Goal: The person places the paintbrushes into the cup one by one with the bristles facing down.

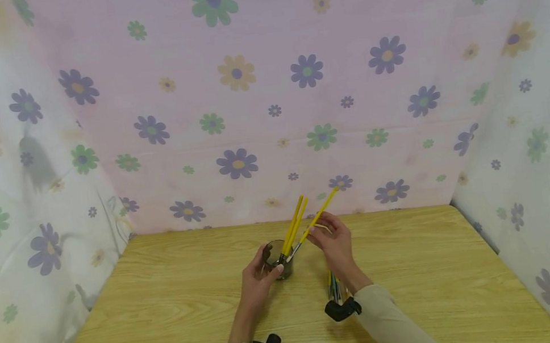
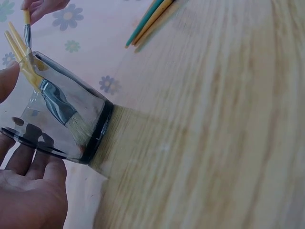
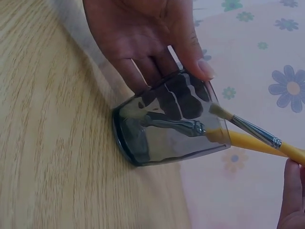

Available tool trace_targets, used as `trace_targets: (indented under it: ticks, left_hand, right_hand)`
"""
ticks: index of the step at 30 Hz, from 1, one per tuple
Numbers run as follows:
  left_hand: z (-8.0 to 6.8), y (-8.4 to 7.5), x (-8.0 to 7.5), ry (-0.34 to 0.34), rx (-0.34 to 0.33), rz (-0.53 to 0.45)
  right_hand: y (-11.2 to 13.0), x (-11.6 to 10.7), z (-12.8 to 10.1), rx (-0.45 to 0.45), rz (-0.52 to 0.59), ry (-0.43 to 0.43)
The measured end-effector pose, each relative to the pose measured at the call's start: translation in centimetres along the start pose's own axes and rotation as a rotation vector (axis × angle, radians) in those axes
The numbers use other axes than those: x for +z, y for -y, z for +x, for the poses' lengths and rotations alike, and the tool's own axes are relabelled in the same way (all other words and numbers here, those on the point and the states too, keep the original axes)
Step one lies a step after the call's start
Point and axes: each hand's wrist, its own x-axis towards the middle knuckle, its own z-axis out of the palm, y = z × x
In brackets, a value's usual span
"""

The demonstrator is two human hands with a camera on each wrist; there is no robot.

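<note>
My left hand grips a smoky glass cup from its side, fingers behind it and thumb near the rim. Two yellow-handled paintbrushes lean in the cup, bristles down, with broad metal ferrules showing through the glass. A slimmer yellow paintbrush is pinched by my right hand near the middle of its handle. Its bristle end points down and left, right at the cup's rim in the right wrist view.
On the wooden table, several more brushes lie below my right wrist, partly hidden by the forearm and a black wrist mount. A flower-patterned sheet stands behind the table and along both sides.
</note>
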Motion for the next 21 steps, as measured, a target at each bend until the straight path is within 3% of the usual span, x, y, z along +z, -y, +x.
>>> trace_targets:
  ticks: [21]
  left_hand:
    - [0.2,0.2,-0.1,0.003,0.009,0.006]
  right_hand:
    - [-2.4,0.8,0.3,-0.060,-0.165,0.042]
